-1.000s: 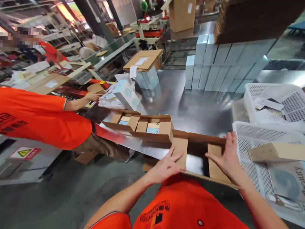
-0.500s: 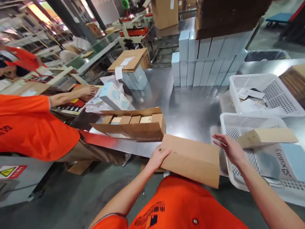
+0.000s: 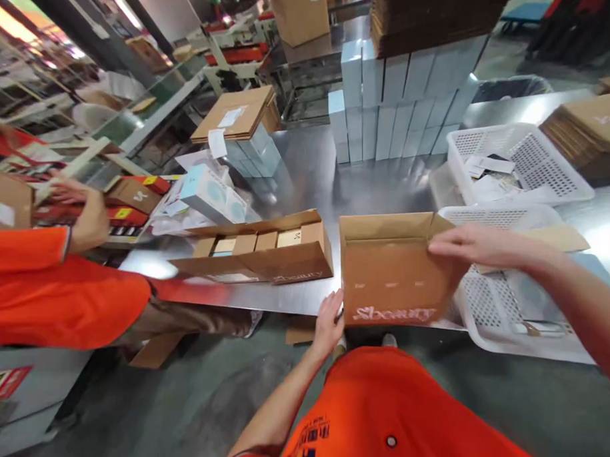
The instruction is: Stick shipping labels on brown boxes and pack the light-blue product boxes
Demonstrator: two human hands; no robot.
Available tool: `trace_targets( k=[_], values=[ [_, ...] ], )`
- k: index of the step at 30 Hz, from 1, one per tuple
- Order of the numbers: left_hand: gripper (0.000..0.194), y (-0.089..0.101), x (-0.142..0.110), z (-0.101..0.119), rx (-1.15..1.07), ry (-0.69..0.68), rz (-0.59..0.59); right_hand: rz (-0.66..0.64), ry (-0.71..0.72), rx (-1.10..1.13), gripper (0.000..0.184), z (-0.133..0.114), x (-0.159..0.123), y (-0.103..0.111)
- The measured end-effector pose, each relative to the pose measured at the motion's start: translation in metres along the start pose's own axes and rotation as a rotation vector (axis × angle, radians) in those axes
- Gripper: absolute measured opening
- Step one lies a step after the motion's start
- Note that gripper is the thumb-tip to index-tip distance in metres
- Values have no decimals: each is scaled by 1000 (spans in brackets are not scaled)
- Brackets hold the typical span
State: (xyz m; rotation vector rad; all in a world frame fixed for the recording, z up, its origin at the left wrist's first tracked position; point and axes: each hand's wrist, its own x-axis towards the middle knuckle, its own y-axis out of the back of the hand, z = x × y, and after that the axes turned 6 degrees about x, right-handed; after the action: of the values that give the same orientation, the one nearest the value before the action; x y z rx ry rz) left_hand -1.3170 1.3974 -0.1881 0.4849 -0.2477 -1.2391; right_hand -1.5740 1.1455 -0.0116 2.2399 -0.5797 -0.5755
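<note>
A brown cardboard box (image 3: 390, 278) with white lettering on its front stands open-topped at the table's front edge. My left hand (image 3: 328, 326) grips its lower left corner, fingers pressed together against the cardboard. At the upper right edge, my right hand (image 3: 467, 244) is closed on the side wall; part of that wall is blurred. To the left sits a long open carton (image 3: 293, 271) with several smaller boxes inside. Just right of my box is a white plastic basket (image 3: 486, 338), partly covered by my right forearm, with a flat cardboard piece and a light-blue box in it.
A stack of light-blue boxes (image 3: 388, 135) carries dark flattened cardboard (image 3: 437, 23). Another white basket (image 3: 581, 191) holds papers, beside folded cartons (image 3: 596, 125). A co-worker in an orange shirt (image 3: 72, 294) stands left, near a light-blue box (image 3: 213, 192) and a cardboard-topped stack (image 3: 233, 113).
The cardboard, earlier tilted with its plain side showing, now stands as an open box with lettering visible. My right hand has moved from open beside it onto its right wall.
</note>
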Motion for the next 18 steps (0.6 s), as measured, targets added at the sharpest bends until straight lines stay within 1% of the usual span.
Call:
trace_targets(
  k=[1,2,3,4,5,6,7,8,9,10,11,12,13,14,15,16,17,18],
  values=[
    [54,6,8,2,-28,75,-16,-114,31,-135,45,-12,-16,-22],
    [53,12,14,7,-94,142,-23,-191,35,-262,37,-24,-30,-50],
    [54,19,20,16,-182,188,-26,-192,21,-358,33,-34,-43,-78],
    [56,25,26,27,-273,203,-16,-203,38,-387,33,-40,-53,-102],
    [58,30,32,39,-337,182,-16,-206,43,-385,33,-44,-61,-118],
    [59,32,37,51,-344,146,-16,-198,69,-334,35,-44,-66,-124],
    [60,32,43,62,-316,111,-15,-171,98,-249,37,-39,-70,-119],
    [61,30,50,72,-265,86,-13,-103,115,-154,40,-30,-72,-104],
    [62,27,56,79,-211,74,-3,5,120,-72,42,-16,-72,-82],
    [62,23,62,84,-171,71,5,139,98,-32,46,3,-71,-57],
    [61,19,68,86,-146,71,6,290,38,-47,50,25,-69,-31],
    [61,15,72,87,-132,68,5,389,-31,-144,58,50,-67,-8],
    [60,13,76,87,-123,62,4,393,-135,-297,67,75,-63,10],
    [60,12,80,86,-118,56,8,329,-264,-441,68,99,-60,23],
    [60,12,82,85,-115,53,10,220,-345,-557,66,119,-56,32],
    [60,13,84,84,-115,56,10,108,-406,-642,60,135,-54,38],
    [60,14,85,84,-116,63,8,15,-438,-686,52,144,-52,43],
    [60,15,87,85,-120,75,6,-47,-449,-707,44,146,-53,50]
  ],
)
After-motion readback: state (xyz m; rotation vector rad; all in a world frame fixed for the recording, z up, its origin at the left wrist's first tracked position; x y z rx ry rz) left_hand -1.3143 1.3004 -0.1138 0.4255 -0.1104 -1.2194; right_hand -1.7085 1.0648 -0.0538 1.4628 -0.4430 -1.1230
